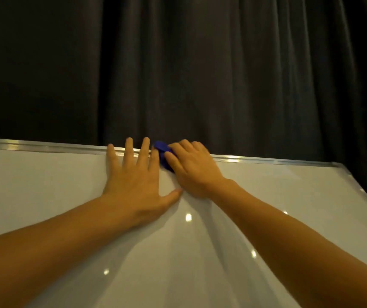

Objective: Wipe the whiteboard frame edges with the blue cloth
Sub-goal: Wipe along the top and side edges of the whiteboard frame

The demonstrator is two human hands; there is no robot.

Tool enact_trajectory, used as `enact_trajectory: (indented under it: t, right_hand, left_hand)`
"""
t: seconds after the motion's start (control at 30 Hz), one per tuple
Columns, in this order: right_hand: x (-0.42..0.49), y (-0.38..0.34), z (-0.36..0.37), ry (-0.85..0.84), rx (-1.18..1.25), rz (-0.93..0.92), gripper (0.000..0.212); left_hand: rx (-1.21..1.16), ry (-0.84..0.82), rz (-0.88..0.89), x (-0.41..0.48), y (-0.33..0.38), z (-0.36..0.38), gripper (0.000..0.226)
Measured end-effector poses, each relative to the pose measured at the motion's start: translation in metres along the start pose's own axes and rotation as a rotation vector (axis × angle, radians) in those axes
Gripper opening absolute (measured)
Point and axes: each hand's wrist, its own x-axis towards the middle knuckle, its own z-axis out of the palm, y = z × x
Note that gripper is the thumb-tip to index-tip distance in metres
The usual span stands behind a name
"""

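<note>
right grip [191, 167] curls over the blue cloth [162, 150], pressing it on the frame edge [267, 160] at 12 o'clock of the whiteboard [200, 252], likely to scrub the rail. left grip [133, 178], fingers spread flat at 9 o'clock of the cloth, probably steadies the whiteboard.

the whiteboard [67, 196] fills the lower part of the view, with its frame [44, 147] running along its far edge and down its right side. behind the frame hangs a curtain [200, 74]. the left hand [133, 183] lies flat on the whiteboard, fingertips reaching over the far frame edge. the right hand [195, 170] is just to its right, curled over the cloth [163, 152], which sits on that same edge between the two hands.
</note>
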Motion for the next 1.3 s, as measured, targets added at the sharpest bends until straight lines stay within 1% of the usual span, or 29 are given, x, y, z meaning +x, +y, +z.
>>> enact_trajectory:
  t: [0.07,0.13,0.2,0.23,0.3,0.4,0.43,0.5,0.53,0.6,0.67,0.7,0.73,0.77,0.83,0.87,0.93,1.0,1.1,1.13,1.17,1.2,1.23,1.3]
  right_hand:
    - [-0.030,0.076,-0.009,-0.021,-0.017,0.049,0.047]
    - [-0.066,0.156,-0.022,-0.082,0.016,0.231,0.047]
    - [-0.086,0.204,-0.031,-0.131,0.029,0.387,0.056]
    - [-0.088,0.213,-0.030,-0.137,0.016,0.401,0.063]
    - [-0.083,0.202,-0.019,-0.143,-0.004,0.337,0.075]
    - [-0.078,0.170,0.000,-0.152,0.135,0.221,0.074]
    - [-0.081,0.173,0.000,-0.150,0.161,0.189,0.073]
    - [-0.090,0.201,-0.008,-0.160,0.112,0.170,0.076]
    - [-0.097,0.222,-0.012,-0.181,0.070,0.193,0.078]
    - [-0.113,0.263,-0.023,-0.258,0.010,0.331,0.079]
    - [-0.121,0.274,-0.030,-0.297,0.056,0.477,0.080]
    - [-0.120,0.264,-0.029,-0.291,0.103,0.490,0.080]
    - [-0.118,0.247,-0.025,-0.276,0.149,0.449,0.081]
    - [-0.115,0.227,-0.020,-0.254,0.180,0.370,0.080]
    - [-0.113,0.193,-0.011,-0.217,0.212,0.205,0.073]
    - [-0.113,0.190,-0.010,-0.211,0.209,0.150,0.069]
    - [-0.115,0.216,-0.019,-0.240,0.156,0.107,0.065]
    - [-0.125,0.263,-0.029,-0.289,0.068,0.153,0.068]
    - [-0.153,0.339,-0.043,-0.370,0.021,0.440,0.069]
    - [-0.159,0.352,-0.044,-0.386,0.013,0.488,0.070]
    - [-0.160,0.357,-0.043,-0.393,-0.012,0.474,0.074]
    - [-0.160,0.358,-0.040,-0.392,-0.023,0.412,0.079]
    - [-0.159,0.352,-0.036,-0.365,0.018,0.336,0.083]
    - [-0.158,0.340,-0.027,-0.291,0.131,0.210,0.079]
  left_hand:
    - [0.024,-0.023,-0.052,0.014,0.022,0.006,0.119]
    - [0.012,-0.042,-0.104,0.025,0.038,0.010,0.121]
    - [-0.010,-0.052,-0.131,0.033,0.057,0.010,0.122]
    - [-0.012,-0.061,-0.124,0.038,0.071,0.009,0.123]
    - [-0.029,-0.069,-0.095,0.048,0.103,0.007,0.122]
    - [-0.049,-0.044,-0.089,0.066,0.155,0.006,0.121]
    - [-0.043,-0.037,-0.076,0.068,0.168,0.006,0.121]
    - [-0.031,-0.036,-0.036,0.069,0.181,0.007,0.121]
    - [-0.029,-0.042,-0.020,0.068,0.182,0.008,0.121]
    - [-0.037,-0.038,-0.003,0.063,0.178,0.012,0.120]
    - [-0.039,-0.038,0.003,0.058,0.175,0.014,0.119]
    - [-0.034,-0.048,0.002,0.056,0.177,0.013,0.118]
    - [-0.032,-0.061,-0.003,0.055,0.181,0.010,0.119]
    - [-0.037,-0.070,-0.007,0.056,0.188,0.007,0.120]
    - [-0.047,-0.082,0.010,0.060,0.203,0.002,0.124]
    - [-0.047,-0.085,0.028,0.061,0.211,0.001,0.127]
    - [-0.056,-0.072,0.039,0.061,0.229,0.004,0.127]
    - [-0.087,-0.072,0.036,0.058,0.241,0.011,0.126]
    - [-0.080,-0.093,0.073,0.059,0.258,0.020,0.127]
    - [-0.075,-0.089,0.068,0.062,0.265,0.022,0.127]
    - [-0.075,-0.085,0.057,0.067,0.276,0.023,0.126]
    - [-0.078,-0.087,0.044,0.072,0.292,0.022,0.125]
    - [-0.081,-0.089,0.033,0.078,0.307,0.021,0.123]
    - [-0.066,-0.083,0.037,0.090,0.342,0.020,0.116]
